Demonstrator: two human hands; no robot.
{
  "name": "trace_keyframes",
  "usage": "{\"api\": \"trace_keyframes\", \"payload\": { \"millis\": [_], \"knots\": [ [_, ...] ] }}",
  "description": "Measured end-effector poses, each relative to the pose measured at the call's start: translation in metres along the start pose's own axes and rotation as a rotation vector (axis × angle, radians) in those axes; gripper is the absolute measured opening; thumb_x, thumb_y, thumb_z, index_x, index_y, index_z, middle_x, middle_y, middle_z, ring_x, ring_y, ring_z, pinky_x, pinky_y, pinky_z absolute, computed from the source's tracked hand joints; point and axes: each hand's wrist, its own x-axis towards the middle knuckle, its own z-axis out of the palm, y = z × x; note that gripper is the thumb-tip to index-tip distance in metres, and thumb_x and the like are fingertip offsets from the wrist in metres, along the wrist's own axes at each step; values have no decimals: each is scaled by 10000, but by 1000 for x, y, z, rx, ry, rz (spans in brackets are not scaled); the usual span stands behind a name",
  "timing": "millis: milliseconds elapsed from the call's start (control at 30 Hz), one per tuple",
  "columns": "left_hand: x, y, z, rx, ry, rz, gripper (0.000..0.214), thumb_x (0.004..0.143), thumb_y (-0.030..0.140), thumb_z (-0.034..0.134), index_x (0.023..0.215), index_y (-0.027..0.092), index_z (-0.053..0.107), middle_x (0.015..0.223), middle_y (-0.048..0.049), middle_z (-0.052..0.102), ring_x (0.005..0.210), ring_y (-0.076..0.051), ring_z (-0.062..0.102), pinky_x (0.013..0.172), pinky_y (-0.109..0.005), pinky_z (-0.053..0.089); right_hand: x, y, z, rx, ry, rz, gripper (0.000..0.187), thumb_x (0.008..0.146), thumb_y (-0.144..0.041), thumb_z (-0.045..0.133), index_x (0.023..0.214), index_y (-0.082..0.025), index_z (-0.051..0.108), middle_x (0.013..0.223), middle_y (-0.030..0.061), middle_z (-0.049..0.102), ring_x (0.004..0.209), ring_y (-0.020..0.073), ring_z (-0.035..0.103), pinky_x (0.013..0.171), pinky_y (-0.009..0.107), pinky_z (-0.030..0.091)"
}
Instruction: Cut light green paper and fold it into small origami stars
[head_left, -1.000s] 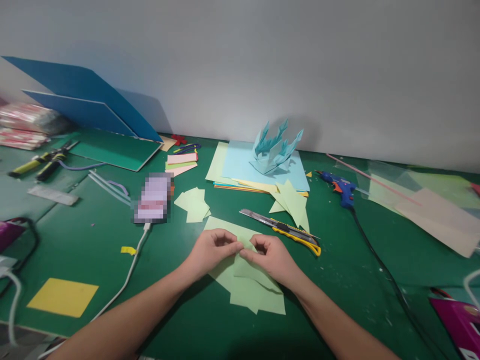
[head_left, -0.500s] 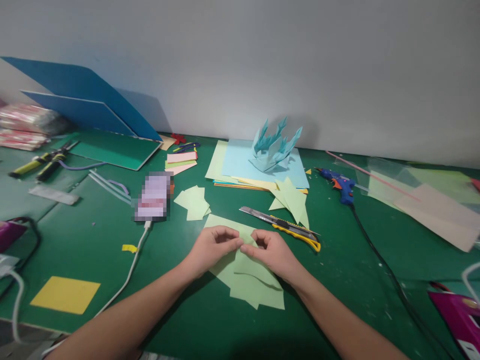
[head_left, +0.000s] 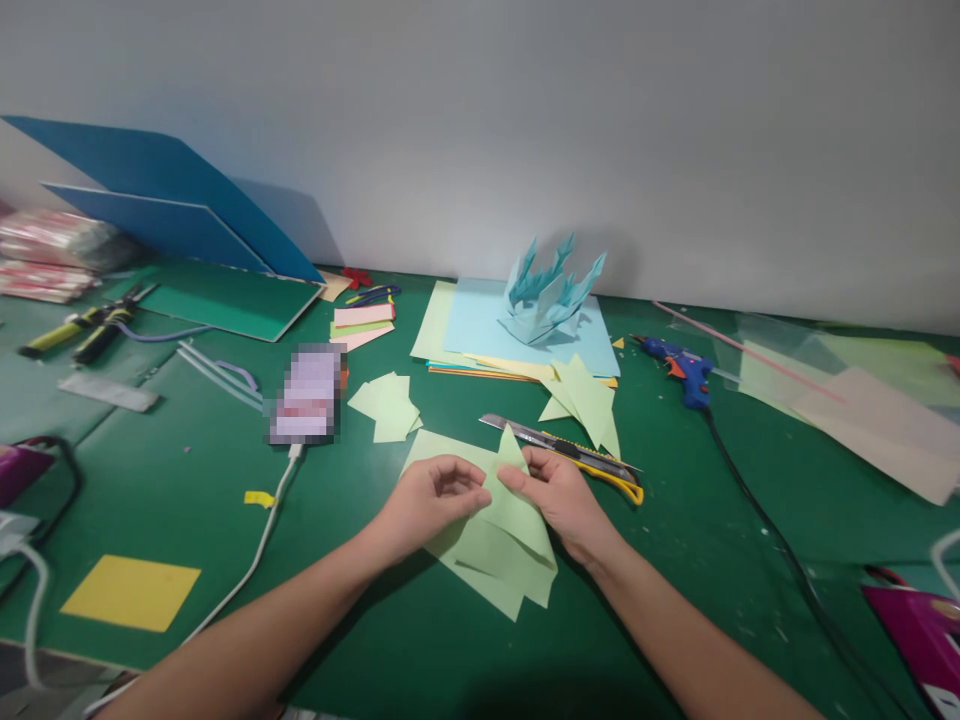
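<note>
A piece of light green paper (head_left: 517, 520), folded to a point at its top, stands tilted up before me. My right hand (head_left: 566, 500) pinches its right side, thumb in front and fingers behind. At the left edge, the curled fingers and thumb of my left hand (head_left: 435, 505) close on the same paper, fingertips partly hidden. Beneath lies a flat light green sheet (head_left: 427, 450). Just behind my right hand rests a yellow utility knife (head_left: 570, 450) with its blade out. Small green paper pieces (head_left: 390, 408) lie beyond my left hand, and green triangles (head_left: 581, 400) past the knife.
A blue folded-paper model (head_left: 547, 300) stands on stacked coloured sheets (head_left: 457, 330) by the wall. To the right lies a blue glue gun (head_left: 686, 370) with a black cord. On the left are a phone (head_left: 307, 390) on a white cable, a yellow card (head_left: 131, 592) and pliers (head_left: 105, 325).
The green paper has been tilted up, its point now rising above my fingers. My right hand has shifted slightly right; my left hand has barely moved.
</note>
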Motion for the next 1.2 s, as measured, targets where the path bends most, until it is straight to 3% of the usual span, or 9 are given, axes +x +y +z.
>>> {"api": "trace_keyframes", "payload": {
  "millis": [300,567,733,900,1067,1200],
  "knots": [
    [-1,0,-1,58,5,25,297,553,349,784,721,158,631,619,15,618,567,-104,545,553,-232,443,0,0,0,-15,13,-7,456,408,-478,852,585,-181,554,523,-44,579,483,110,486,493,245,380],
    [-1,-1,1,-36,-18,77,281,575,224,771,761,164,568,689,26,599,575,-82,537,575,-222,460,-1,-2,2,9,29,15,452,401,-463,854,561,-180,540,541,-43,585,486,97,464,503,239,369],
    [-4,0,1,40,-77,178,102,649,203,690,668,153,603,803,-25,612,668,-106,557,617,-227,459,-2,-2,1,7,23,-8,470,463,-529,814,556,-176,518,509,-56,519,473,79,403,480,220,312],
    [-6,1,-1,142,-117,156,131,677,204,648,782,155,709,983,-76,625,678,-115,558,620,-243,466,1,-1,-1,-1,19,-75,462,553,-567,758,565,-174,515,499,-71,425,475,67,337,463,211,276],
    [-4,-3,-4,290,-118,228,143,698,165,616,804,167,712,917,-63,656,607,-102,545,570,-232,460,4,9,-1,-205,37,-223,385,642,-532,695,633,-173,557,551,-37,509,511,98,437,495,229,376],
    [-3,-7,-8,490,-36,343,170,727,127,572,842,178,686,901,-46,648,619,-99,551,585,-225,482,5,21,-2,-468,114,-469,357,752,-388,615,1026,-160,615,838,61,660,664,165,585,631,307,504]
  ]
}}
